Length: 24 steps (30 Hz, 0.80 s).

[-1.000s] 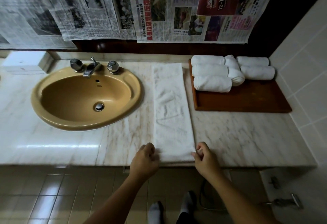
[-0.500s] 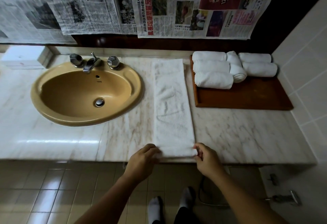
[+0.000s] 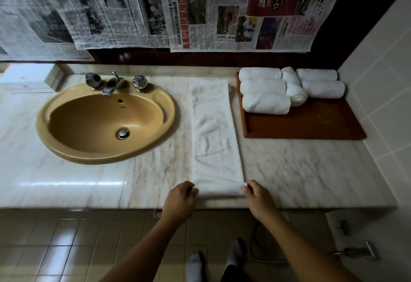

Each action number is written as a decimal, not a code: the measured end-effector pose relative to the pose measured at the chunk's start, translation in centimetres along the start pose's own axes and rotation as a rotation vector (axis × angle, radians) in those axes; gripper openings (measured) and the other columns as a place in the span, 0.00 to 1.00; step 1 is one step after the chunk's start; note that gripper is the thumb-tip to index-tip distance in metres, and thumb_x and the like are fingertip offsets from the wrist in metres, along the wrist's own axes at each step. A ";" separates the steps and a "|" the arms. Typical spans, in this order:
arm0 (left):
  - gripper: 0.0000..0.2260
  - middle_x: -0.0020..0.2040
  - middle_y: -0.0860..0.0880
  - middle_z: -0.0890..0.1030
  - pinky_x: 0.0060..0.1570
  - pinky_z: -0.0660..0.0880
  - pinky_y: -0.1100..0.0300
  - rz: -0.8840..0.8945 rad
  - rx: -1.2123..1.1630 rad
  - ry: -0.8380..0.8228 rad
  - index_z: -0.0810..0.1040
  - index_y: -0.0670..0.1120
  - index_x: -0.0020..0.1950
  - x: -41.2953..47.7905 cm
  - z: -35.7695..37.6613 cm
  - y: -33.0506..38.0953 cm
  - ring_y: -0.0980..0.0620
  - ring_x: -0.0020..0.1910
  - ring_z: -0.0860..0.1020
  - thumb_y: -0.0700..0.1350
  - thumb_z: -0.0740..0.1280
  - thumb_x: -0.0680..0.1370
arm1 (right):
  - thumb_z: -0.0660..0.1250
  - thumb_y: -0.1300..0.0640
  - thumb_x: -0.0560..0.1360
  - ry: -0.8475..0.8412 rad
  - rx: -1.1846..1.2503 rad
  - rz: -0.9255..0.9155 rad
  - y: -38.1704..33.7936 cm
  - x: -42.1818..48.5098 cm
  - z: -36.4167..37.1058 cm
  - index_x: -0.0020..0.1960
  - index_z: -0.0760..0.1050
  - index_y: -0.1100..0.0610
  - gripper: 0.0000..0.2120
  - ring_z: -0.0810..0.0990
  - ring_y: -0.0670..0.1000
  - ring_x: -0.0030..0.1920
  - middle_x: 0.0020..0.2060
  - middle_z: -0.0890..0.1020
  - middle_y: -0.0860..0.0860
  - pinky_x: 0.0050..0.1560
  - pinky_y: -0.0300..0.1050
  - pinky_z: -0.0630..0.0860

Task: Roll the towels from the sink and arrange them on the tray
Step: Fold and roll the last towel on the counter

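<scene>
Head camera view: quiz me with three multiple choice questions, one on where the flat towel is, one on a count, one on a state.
1. Where does the flat towel lie? A on the counter between sink and tray; B in the sink; C on the tray.
2. How many rolled towels sit on the tray? A four; B six; C eight.
3. The flat towel's near end is: A untouched; B hanging off the counter; C pinched at both corners.
Answers: 1 A, it stretches along the marble between them. 2 B, three at left, one crosswise, two at right. 3 C, left hand and right hand each pinch a corner.
</scene>
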<state>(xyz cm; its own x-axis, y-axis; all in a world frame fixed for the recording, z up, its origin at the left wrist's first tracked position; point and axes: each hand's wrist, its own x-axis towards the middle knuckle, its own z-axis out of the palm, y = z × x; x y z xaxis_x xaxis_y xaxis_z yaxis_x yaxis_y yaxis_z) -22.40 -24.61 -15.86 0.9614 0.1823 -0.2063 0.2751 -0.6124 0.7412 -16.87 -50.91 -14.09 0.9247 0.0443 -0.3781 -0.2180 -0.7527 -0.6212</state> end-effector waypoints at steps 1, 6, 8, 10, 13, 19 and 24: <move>0.06 0.40 0.54 0.80 0.40 0.80 0.48 -0.023 -0.003 0.005 0.77 0.53 0.48 0.1 0.1 0.2 0.55 0.38 0.79 0.53 0.65 0.82 | 0.62 0.50 0.83 -0.003 0.002 0.023 -0.3 0.1 -0.1 0.49 0.74 0.53 0.07 0.77 0.49 0.41 0.41 0.78 0.47 0.38 0.43 0.68; 0.07 0.44 0.56 0.78 0.34 0.76 0.58 -0.014 0.031 0.084 0.72 0.54 0.52 0.2 0.3 0.9 0.58 0.39 0.78 0.54 0.67 0.80 | 0.67 0.50 0.79 0.122 0.063 0.060 -1.0 0.3 0.1 0.42 0.71 0.53 0.10 0.77 0.49 0.34 0.35 0.78 0.49 0.33 0.44 0.74; 0.06 0.49 0.56 0.74 0.32 0.76 0.54 0.071 0.064 0.119 0.73 0.53 0.51 0.3 0.4 0.6 0.57 0.39 0.76 0.50 0.69 0.79 | 0.68 0.53 0.79 0.164 0.072 -0.031 -0.7 0.1 0.5 0.44 0.69 0.51 0.09 0.75 0.44 0.34 0.35 0.77 0.47 0.32 0.38 0.71; 0.03 0.51 0.57 0.72 0.33 0.77 0.50 0.193 0.084 0.118 0.76 0.51 0.51 0.4 0.6 0.0 0.55 0.40 0.76 0.45 0.70 0.79 | 0.68 0.58 0.80 0.169 0.076 -0.141 -0.3 -0.1 0.9 0.45 0.72 0.50 0.08 0.76 0.43 0.34 0.34 0.77 0.44 0.32 0.31 0.70; 0.04 0.51 0.58 0.77 0.33 0.77 0.53 0.347 0.135 0.141 0.82 0.49 0.52 0.2 0.6 -0.6 0.54 0.41 0.79 0.42 0.69 0.78 | 0.71 0.64 0.77 0.264 0.038 -0.305 1.1 0.0 1.3 0.48 0.81 0.56 0.04 0.80 0.43 0.40 0.41 0.82 0.43 0.42 0.24 0.70; 0.16 0.63 0.58 0.76 0.38 0.79 0.60 0.457 0.264 0.041 0.78 0.52 0.64 -0.7 -0.4 -1.8 0.56 0.52 0.80 0.54 0.71 0.78 | 0.69 0.56 0.72 0.114 -0.142 -0.360 3.1 -0.1 0.2 0.63 0.75 0.48 0.20 0.79 0.50 0.48 0.53 0.77 0.45 0.47 0.46 0.80; 0.14 0.62 0.58 0.75 0.34 0.79 0.56 0.446 0.243 0.042 0.77 0.51 0.63 -0.3 -0.4 -1.3 0.54 0.46 0.80 0.48 0.70 0.78 | 0.69 0.57 0.76 0.056 -0.196 -0.345 3.0 -0.1 0.2 0.66 0.71 0.46 0.21 0.80 0.50 0.50 0.57 0.77 0.45 0.49 0.47 0.79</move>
<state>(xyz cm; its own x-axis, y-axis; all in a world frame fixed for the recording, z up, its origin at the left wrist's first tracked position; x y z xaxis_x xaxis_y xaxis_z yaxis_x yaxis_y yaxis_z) -23.06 -23.51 -16.51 0.9859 -0.1096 0.1261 -0.1629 -0.7979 0.5804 -17.66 -53.06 -16.05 0.9500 0.2845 -0.1285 0.1671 -0.8111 -0.5605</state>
